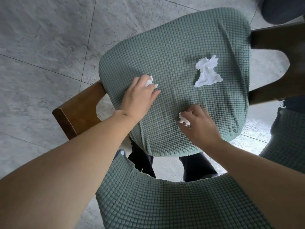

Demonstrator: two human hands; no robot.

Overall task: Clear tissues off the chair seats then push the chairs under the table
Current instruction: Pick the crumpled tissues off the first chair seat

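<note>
- Step in hand, as I judge it: clearing tissues off the seat [173,52]; pushing the chair under the table is not yet begun, and no table is clearly in view.
- The left hand [140,95] lies on the seat's left part, fingers curled round a small tissue wad [149,82] that shows white between them.
- The right hand [198,123] lies on the seat's near edge, fingers curled round a second wad [183,119].
- One loose tissue [207,71] is on the seat's right part, well apart from both hands and touched by neither.
- That tissue is crumpled and flattened, broad at each end and narrow in the middle. Its long axis runs roughly from the seat's far side to its near side, tilted slightly; I cannot tell any true front to it.
- The seat itself is broader across than deep, its back [165,204] nearest the camera, so the chair faces away from the person.
- Next move, by my reckoning: a hand already holding a wad must reach across the seat to the loose tissue and pinch it without dropping what it has. The right hand is the nearer.
- A brown wooden arm [79,106] juts out left of the seat, and another, blurred, on its right.
</note>
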